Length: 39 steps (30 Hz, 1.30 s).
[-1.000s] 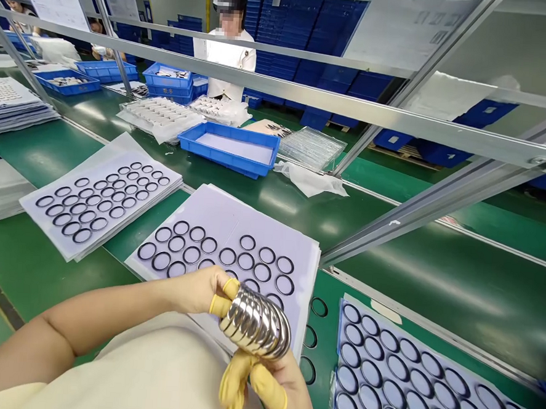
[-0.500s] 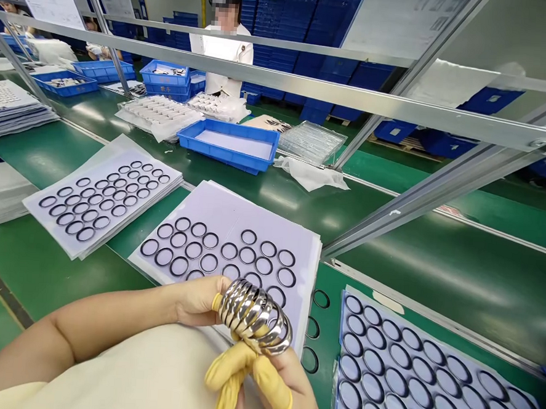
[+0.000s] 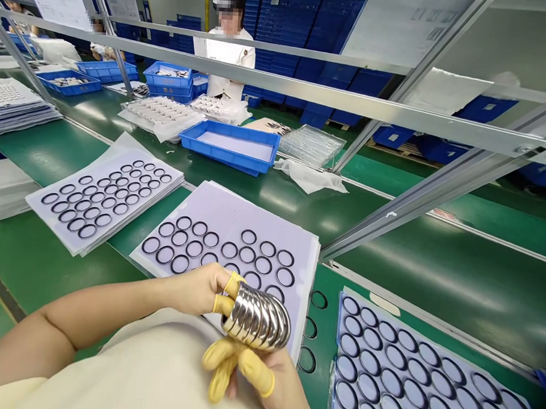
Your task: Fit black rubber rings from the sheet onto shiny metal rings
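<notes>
A stack of shiny metal rings [image 3: 257, 319] is held in the air between both hands, above the near edge of a white sheet. My left hand [image 3: 198, 289] pinches its left end with yellow finger cots on the thumb and a finger. My right hand [image 3: 267, 377] grips it from below, also wearing yellow finger cots. Just beyond the hands, a white sheet [image 3: 254, 212] lies on the green belt, carrying rows of black rubber rings. The lower rows of that sheet are hidden behind my hands.
Several loose black rings [image 3: 310, 328] lie on the green conveyor belt [image 3: 435, 282]. To the right is a sheet of dark-rimmed discs [image 3: 363, 315]. Farther off stand a ring sheet [image 3: 84, 184], a blue tray [image 3: 229, 146], aluminium rails [image 3: 308, 89] and a co-worker [image 3: 227, 47].
The metal rings have closed up into a neater, more even stack, lying more level between my hands. My right hand's fingers have shifted slightly left and upward.
</notes>
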Motion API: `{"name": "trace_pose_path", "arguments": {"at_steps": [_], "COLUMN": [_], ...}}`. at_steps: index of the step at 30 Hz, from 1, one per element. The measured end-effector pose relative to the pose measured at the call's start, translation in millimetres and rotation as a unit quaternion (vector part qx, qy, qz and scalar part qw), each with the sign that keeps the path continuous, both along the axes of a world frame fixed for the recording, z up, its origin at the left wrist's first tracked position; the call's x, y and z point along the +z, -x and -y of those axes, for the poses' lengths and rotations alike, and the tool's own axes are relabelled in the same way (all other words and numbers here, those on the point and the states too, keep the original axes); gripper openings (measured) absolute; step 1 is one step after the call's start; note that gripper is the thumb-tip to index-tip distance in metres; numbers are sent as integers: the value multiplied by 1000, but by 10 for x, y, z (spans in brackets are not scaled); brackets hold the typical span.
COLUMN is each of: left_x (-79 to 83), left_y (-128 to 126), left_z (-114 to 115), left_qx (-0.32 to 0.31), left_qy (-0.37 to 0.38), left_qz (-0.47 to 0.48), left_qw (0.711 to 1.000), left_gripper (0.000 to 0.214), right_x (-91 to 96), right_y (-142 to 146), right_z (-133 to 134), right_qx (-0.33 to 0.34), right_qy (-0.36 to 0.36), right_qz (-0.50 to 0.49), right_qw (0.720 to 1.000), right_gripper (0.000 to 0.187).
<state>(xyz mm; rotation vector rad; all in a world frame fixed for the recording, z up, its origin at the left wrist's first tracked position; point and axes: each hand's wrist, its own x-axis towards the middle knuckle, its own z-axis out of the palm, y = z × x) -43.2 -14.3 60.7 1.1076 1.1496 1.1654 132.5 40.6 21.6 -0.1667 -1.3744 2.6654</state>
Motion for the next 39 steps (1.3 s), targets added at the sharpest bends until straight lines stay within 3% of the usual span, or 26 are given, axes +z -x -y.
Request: {"name": "trace_pose_path", "arguments": {"at_steps": [3, 7, 11, 13, 15, 17, 19, 21, 24, 26, 29, 32, 36, 39], "left_x": [68, 149, 351, 472, 559, 582, 537, 446, 295, 217, 136, 85, 54, 13], "left_y": [23, 38, 177, 279, 366, 417, 428, 411, 365, 340, 327, 336, 315, 239], "left_z": [16, 37, 10, -32, -77, -110, -120, -110, -74, -49, -27, -19, -21, -29], "left_qx": [-37, -74, -182, -267, -345, -392, -404, -399, -401, -409, -413, -408, -372, -312], "left_qy": [-105, -162, -151, -103, -40, 9, 36, 58, 89, 94, 70, 36, -27, -49], "left_qz": [-120, -232, -362, -390, -359, -291, -211, -112, 19, 55, 52, 19, -31, -15], "left_qw": [987, 956, 902, 875, 866, 873, 890, 908, 912, 906, 906, 912, 927, 949], "left_gripper": [15, 20, 16, 13, 18, 24, 24, 30, 49, 57, 54, 50, 61, 73], "right_x": [-68, -34, 46, 71, 94, 118, 138, 147, 147, 154, 180, 198, 181, 180], "right_y": [17, 12, -23, -30, -21, -3, 5, -2, -28, -36, -31, -30, -64, -78], "right_z": [22, 36, 30, 7, -24, -56, -81, -97, -112, -119, -126, -124, -104, -79], "right_qx": [19, 5, -30, -45, -67, -92, -96, -90, -106, -123, -121, -112, -119, -138], "right_qy": [-18, -54, -101, -171, -305, -440, -513, -542, -562, -556, -545, -539, -462, -396], "right_qz": [-22, -21, -7, -2, 10, 30, 48, 63, 59, 48, 33, 19, 54, 79], "right_qw": [999, 998, 994, 984, 950, 893, 851, 833, 818, 821, 829, 834, 877, 904], "right_gripper": [35, 32, 22, 21, 23, 30, 50, 70, 78, 83, 90, 85, 97, 108]}}
